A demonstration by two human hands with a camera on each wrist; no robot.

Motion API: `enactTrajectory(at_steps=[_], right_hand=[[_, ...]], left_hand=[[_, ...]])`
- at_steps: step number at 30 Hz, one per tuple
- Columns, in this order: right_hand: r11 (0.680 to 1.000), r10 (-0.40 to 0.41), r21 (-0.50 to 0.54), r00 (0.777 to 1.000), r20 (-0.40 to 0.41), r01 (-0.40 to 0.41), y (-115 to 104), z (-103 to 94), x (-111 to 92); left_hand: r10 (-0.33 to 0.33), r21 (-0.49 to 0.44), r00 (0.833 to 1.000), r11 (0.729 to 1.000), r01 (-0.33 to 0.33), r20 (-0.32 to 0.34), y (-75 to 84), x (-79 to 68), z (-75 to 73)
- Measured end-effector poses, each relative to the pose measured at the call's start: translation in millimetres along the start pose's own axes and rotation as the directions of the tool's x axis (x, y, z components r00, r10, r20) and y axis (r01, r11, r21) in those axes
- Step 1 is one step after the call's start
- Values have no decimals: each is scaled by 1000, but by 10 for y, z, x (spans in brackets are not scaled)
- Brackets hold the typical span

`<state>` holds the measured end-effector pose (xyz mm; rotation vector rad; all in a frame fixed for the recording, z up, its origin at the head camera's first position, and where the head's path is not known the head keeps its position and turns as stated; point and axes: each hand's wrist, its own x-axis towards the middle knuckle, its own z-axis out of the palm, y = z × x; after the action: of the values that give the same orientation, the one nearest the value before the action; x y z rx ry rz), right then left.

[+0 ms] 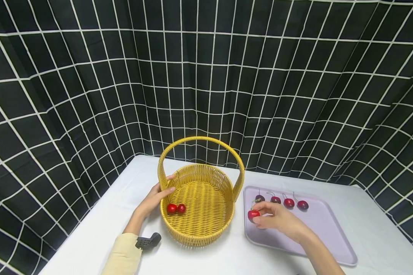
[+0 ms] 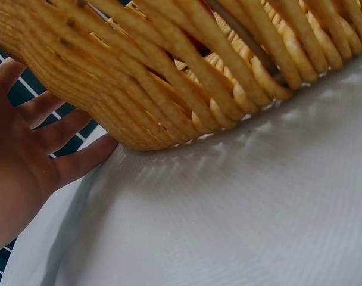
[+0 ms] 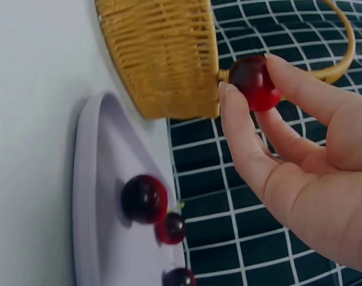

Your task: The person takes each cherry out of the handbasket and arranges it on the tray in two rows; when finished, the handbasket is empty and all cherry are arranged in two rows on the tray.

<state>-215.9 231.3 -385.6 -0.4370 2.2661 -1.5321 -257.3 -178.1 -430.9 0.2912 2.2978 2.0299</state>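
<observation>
A yellow woven basket (image 1: 201, 235) with a tall arched handle stands on the table. My left hand (image 1: 155, 196) grips its left rim beside the handle's foot. From the left wrist view, that hand's fingers (image 2: 80, 161) are spread along the basket's outer side. Two red cherries (image 1: 172, 209) lie inside the basket, at its left. Over the near left part of a pale purple tray (image 1: 316, 229), my right hand (image 1: 282, 220) pinches a red cherry (image 3: 252, 83) between thumb and fingertips. Several dark red cherries (image 1: 289, 203) with stems lie along the tray's far side.
A white cloth (image 1: 227, 263) covers the table. Behind and at both sides hangs a black curtain (image 1: 206, 76) with a white grid. A dark grey strap piece (image 1: 148, 241) sits on the left wrist, below a yellow sleeve cuff (image 1: 124, 252).
</observation>
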Motion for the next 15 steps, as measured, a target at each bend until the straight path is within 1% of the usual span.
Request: enactTrajectory(at_steps=[1,5,8,11,15], right_hand=[[1000,12,10,1000,-13,-12,18,-15,2],[998,32,63,999,-42,-30,90,-76,0],[997,42,70,998,-57,-38,156,-125,-7],[997,47,60,996,-72,-43,230,-172,-20],[997,40,73,997,-70,-35,298,-226,-56]], left_hand=[[1,1,1000,1000,-1,0,-12,5,-2],[1,-2,1000,1000,-1,-12,-192,94,-34],[-5,-2,1000,1000,5,-18,-312,162,-59],[-12,-1,1000,1000,12,-16,-321,173,-64],[-7,1,1000,1000,7,-17,-317,163,-62]])
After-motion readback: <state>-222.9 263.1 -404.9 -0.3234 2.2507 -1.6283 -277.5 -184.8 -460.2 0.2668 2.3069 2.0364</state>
